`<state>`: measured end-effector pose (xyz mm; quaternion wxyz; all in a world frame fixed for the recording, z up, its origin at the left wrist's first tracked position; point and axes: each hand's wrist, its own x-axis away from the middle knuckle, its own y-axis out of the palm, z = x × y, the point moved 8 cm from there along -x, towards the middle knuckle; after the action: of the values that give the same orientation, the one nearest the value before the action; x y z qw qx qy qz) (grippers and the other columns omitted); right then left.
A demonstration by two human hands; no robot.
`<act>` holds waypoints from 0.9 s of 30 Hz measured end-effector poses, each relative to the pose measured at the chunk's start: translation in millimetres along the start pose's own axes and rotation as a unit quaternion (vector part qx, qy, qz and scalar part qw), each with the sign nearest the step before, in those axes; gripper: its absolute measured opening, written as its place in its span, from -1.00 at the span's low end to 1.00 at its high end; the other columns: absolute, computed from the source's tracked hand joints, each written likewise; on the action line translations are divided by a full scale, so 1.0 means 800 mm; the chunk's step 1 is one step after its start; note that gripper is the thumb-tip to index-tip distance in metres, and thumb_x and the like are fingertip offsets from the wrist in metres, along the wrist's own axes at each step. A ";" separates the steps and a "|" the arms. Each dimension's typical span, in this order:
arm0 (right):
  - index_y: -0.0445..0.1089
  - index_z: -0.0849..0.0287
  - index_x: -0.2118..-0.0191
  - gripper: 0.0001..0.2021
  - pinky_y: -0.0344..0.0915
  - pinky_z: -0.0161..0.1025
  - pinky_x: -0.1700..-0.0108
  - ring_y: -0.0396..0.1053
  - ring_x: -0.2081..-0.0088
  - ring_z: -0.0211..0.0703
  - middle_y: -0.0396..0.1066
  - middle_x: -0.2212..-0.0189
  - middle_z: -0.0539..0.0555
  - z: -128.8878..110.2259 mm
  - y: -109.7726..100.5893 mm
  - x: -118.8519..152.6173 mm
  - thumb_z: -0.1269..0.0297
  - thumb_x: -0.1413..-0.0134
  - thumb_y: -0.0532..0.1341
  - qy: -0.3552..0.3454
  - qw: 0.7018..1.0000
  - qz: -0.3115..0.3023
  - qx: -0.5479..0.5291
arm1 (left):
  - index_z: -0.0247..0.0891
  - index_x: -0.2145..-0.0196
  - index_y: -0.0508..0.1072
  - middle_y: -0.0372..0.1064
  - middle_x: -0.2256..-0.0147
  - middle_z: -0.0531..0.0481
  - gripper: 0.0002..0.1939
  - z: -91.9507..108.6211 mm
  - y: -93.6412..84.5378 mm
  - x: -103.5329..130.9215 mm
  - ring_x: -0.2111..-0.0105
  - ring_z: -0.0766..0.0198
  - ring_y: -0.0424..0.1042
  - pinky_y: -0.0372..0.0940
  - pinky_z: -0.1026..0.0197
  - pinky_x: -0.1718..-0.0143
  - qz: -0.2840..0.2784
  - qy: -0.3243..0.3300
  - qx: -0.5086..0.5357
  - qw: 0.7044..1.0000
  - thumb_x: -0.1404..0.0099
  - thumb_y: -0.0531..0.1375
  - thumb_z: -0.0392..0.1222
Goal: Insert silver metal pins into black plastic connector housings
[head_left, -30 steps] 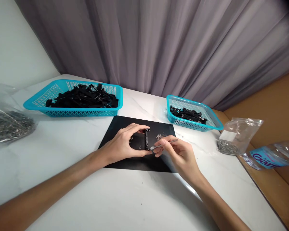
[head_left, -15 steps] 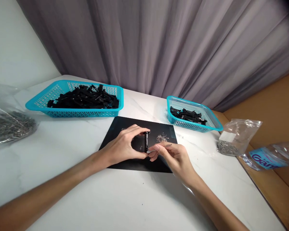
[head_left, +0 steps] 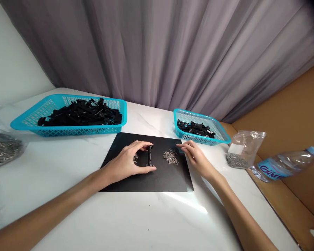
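Black plastic clip (head_left: 149,156) stays pinched upright in the left hand (head_left: 128,161); the right hand (head_left: 196,157) has left it, fingers loosely apart beside the heap of small silver pins (head_left: 170,156).

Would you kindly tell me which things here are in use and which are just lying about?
In use: left hand gripping the black part; right hand beside the small metal pieces; black mat.

Lying about: large basket, small basket, plastic bag, water bottle.

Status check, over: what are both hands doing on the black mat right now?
Left hand pinching the black part upright on the black mat. Right hand at mat's far right edge, fingertips beside the loose metal pins. Nothing between them.
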<state>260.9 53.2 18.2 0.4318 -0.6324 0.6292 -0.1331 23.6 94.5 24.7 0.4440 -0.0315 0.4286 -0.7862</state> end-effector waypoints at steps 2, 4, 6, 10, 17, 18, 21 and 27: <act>0.41 0.09 -0.19 -0.64 0.40 -0.01 -0.01 0.40 0.12 -0.04 0.30 0.06 0.19 0.007 0.012 0.002 0.27 -0.46 -0.01 -0.010 0.999 -0.041 0.029 | -0.10 -0.14 0.41 0.44 0.00 -0.08 -0.33 -0.002 0.000 0.000 0.02 0.05 0.50 0.45 -0.06 -0.08 0.007 -0.004 -0.003 1.000 -0.14 0.44 0.12; 0.32 0.01 -0.30 -0.56 0.43 -0.01 0.03 0.39 0.17 -0.07 0.28 0.03 0.18 0.006 0.020 0.004 0.36 -0.43 -0.02 -0.022 0.996 -0.062 0.061 | -0.10 -0.15 0.41 0.44 0.00 -0.07 -0.34 -0.002 -0.002 0.000 0.02 0.06 0.50 0.45 -0.05 -0.09 0.019 -0.001 -0.004 1.000 -0.15 0.43 0.12; 0.27 -0.03 -0.35 -0.47 0.44 0.00 0.03 0.38 0.16 -0.06 0.28 0.00 0.19 0.000 0.025 0.004 0.47 -0.37 -0.04 -0.035 0.992 -0.071 0.095 | -0.10 -0.14 0.41 0.45 0.00 -0.06 -0.35 -0.002 -0.002 0.000 0.02 0.07 0.50 0.45 -0.05 -0.09 0.024 -0.002 -0.007 1.000 -0.16 0.43 0.12; 0.30 0.03 -0.32 -0.43 0.40 0.03 -0.02 0.39 0.03 0.01 0.30 -0.04 0.22 -0.006 0.032 -0.002 0.57 -0.30 -0.03 -0.053 0.986 -0.092 0.131 | -0.11 -0.14 0.41 0.45 0.01 -0.07 -0.33 -0.003 0.000 -0.001 0.04 0.06 0.51 0.46 -0.05 -0.06 0.016 -0.006 -0.015 1.000 -0.14 0.44 0.12; 0.47 0.13 0.14 -0.82 0.36 -0.14 0.12 0.42 0.19 -0.08 0.45 0.17 0.13 -0.001 0.013 -0.017 0.31 -0.39 0.11 -0.026 0.997 0.007 0.070 | -0.12 -0.14 0.41 0.44 0.02 -0.06 -0.35 -0.004 0.001 -0.004 0.04 0.06 0.51 0.46 -0.05 -0.06 0.014 -0.004 -0.018 1.000 -0.15 0.43 0.11; 0.46 0.13 0.15 -0.83 0.34 -0.16 0.16 0.40 0.24 -0.11 0.47 0.20 0.12 -0.002 0.010 -0.016 0.31 -0.39 0.11 -0.023 0.998 0.018 0.056 | -0.12 -0.14 0.41 0.43 0.02 -0.06 -0.34 -0.003 0.001 -0.004 0.03 0.06 0.50 0.45 -0.05 -0.07 0.011 -0.005 -0.017 1.000 -0.15 0.43 0.11; 0.46 0.14 0.18 -0.83 0.29 -0.21 0.26 0.34 0.36 -0.17 0.48 0.31 0.08 -0.012 0.002 -0.012 0.28 -0.37 0.12 -0.017 0.999 0.042 0.008 | -0.10 -0.16 0.38 0.42 -0.01 -0.06 -0.32 0.001 0.002 -0.002 0.01 0.06 0.49 0.43 -0.07 -0.09 -0.003 -0.008 -0.015 1.000 -0.16 0.43 0.12; 0.53 0.14 0.29 -0.80 0.25 -0.25 0.37 0.34 0.41 -0.19 0.44 0.43 0.04 -0.037 0.001 -0.005 0.17 -0.29 0.23 0.026 0.994 0.063 -0.083 | -0.06 -0.19 0.37 0.43 -0.04 -0.06 -0.33 0.017 0.015 0.005 -0.01 0.04 0.47 0.41 -0.05 -0.09 -0.026 0.008 -0.013 1.000 -0.19 0.40 0.13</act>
<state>238.6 45.8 36.5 0.3690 -0.6216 0.6875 -0.0692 34.9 79.9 23.5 0.4196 -0.0417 0.4412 -0.7922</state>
